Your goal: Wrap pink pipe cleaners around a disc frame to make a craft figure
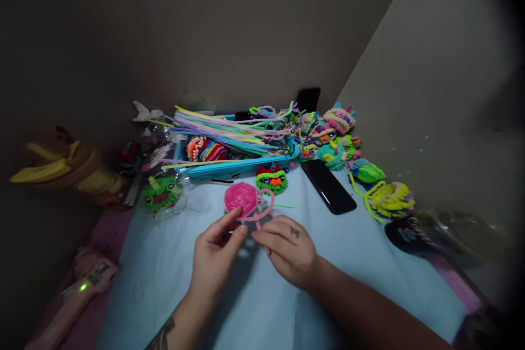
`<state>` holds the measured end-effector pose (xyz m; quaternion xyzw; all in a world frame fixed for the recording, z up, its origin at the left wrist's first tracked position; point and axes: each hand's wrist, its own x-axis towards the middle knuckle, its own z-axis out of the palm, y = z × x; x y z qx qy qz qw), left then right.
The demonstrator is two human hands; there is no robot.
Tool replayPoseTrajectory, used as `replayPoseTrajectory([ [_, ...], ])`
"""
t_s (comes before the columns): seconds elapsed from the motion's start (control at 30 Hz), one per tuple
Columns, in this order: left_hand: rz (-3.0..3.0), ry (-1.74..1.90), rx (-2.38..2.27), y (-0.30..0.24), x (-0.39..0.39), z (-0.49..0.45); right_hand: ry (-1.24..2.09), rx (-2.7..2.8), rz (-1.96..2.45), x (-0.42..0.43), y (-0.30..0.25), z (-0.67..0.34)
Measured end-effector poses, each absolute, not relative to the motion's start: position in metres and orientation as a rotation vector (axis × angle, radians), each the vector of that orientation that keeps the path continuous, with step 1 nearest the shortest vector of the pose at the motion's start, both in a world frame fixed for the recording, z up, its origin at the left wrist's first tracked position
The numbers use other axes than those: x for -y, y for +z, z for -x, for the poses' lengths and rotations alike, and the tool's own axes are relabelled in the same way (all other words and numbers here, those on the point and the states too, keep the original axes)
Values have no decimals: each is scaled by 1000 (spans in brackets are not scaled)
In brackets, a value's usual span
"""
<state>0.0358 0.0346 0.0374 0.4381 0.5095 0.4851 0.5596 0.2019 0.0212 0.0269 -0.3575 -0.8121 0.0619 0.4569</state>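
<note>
- Blue cloth; one pink coil held above it.
- Left hand: index and thumb gripping coil's lower edge.
- Right hand: closed on one light-pink stem beside coil.
- Beyond coil: one blue tray; rightward, one flat-lying phone.

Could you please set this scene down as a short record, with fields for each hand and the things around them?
Left hand: fingers holding the pink coil near its lower edge
Right hand: fingertips pinching the looped pink strand beside it
Behind the hands: blue tray, multicoloured fuzzy strands lying across it
Left side: green figure in clear wrapping
Right side: black phone
Surface: light blue cloth
</note>
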Motion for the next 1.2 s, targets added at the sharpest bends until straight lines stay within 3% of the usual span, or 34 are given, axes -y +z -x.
replayPoseTrajectory([
  [0.3, -1136, 1232, -1305, 37, -30, -41, 307, 2086, 597, -8, 45, -192],
  [0.53, -1068, 1297, -1405, 37, -37, -36, 1040, 2015, 287, -5, 79, -197],
  [0.8, -1167, 1275, -1272, 37, -33, -39, 857, 1264, 1210, -19, 36, -191],
  [0.97, -1328, 1088, -1131, 33, -27, -36, 1087, 1026, 1172, -29, 32, -187],
  [1.2, -1326, 1047, -1130, 40, -26, -36, 1132, 925, 1160, -33, 34, -189],
])
